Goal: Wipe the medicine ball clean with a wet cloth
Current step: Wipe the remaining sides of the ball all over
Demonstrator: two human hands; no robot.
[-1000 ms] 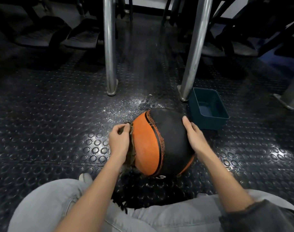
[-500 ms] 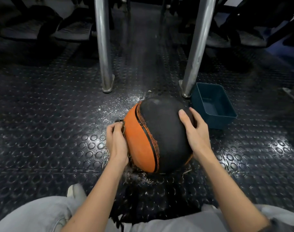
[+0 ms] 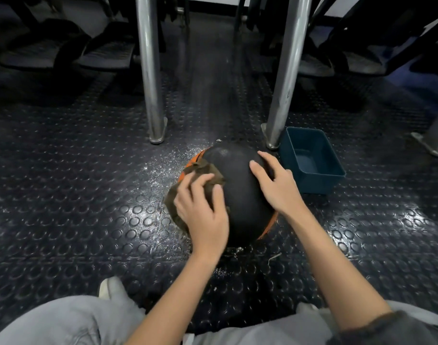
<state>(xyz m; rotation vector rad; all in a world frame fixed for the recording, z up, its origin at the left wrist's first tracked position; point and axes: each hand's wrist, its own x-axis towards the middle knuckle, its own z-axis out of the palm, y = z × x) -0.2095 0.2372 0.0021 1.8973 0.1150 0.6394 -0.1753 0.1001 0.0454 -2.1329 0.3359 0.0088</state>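
Note:
A black and orange medicine ball (image 3: 240, 185) rests on the studded rubber floor in front of my knees. Mostly its black panel faces up, with orange showing only at the left and lower right edges. My left hand (image 3: 203, 212) presses a brownish wet cloth (image 3: 208, 173) flat against the ball's left side, fingers spread over the cloth. My right hand (image 3: 277, 183) lies on the ball's upper right, fingers apart, steadying it.
A dark teal plastic tub (image 3: 312, 160) with a little water stands just right of the ball. Two metal posts (image 3: 150, 70) (image 3: 285, 70) rise behind it. Machine footplates lie further back. Wet splashes glint on the floor (image 3: 88, 195) left of the ball.
The ball has turned so the orange panel rolled away to the left and black now faces up. My left hand moved from the ball's side up onto it, spreading the cloth.

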